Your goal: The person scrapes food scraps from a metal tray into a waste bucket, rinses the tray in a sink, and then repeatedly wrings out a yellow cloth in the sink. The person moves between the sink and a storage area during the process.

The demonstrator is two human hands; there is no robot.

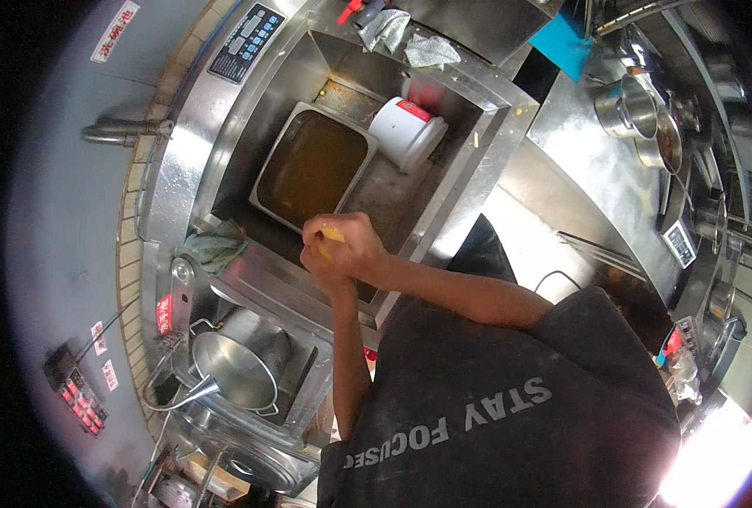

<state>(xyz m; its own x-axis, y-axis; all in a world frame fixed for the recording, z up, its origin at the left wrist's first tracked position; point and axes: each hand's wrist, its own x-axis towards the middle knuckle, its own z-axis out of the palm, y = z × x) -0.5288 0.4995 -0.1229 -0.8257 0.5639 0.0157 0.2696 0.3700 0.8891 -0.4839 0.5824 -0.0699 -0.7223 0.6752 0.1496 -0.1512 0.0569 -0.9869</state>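
Note:
My two hands are pressed together over the near edge of a stainless steel sink basin [376, 193], clasped around a yellow item [331, 241], perhaps a sponge; only bits of it show between the fingers. My right hand [350, 244] lies on the right side of it, and my left hand [319, 263] is partly covered by the right. Just beyond them, a rectangular metal pan [315, 165] holding brownish liquid rests in the basin. Beside that pan a white plastic bucket [408, 133] with a red label lies tilted.
A green cloth [217, 246] lies on the sink's left divider. A two-handled metal pot [236, 368] stands in the neighbouring sink, near a faucet [188, 394]. Grey rags [430, 51] hang at the far rim. Metal pots [627, 108] stand on a steel counter at right.

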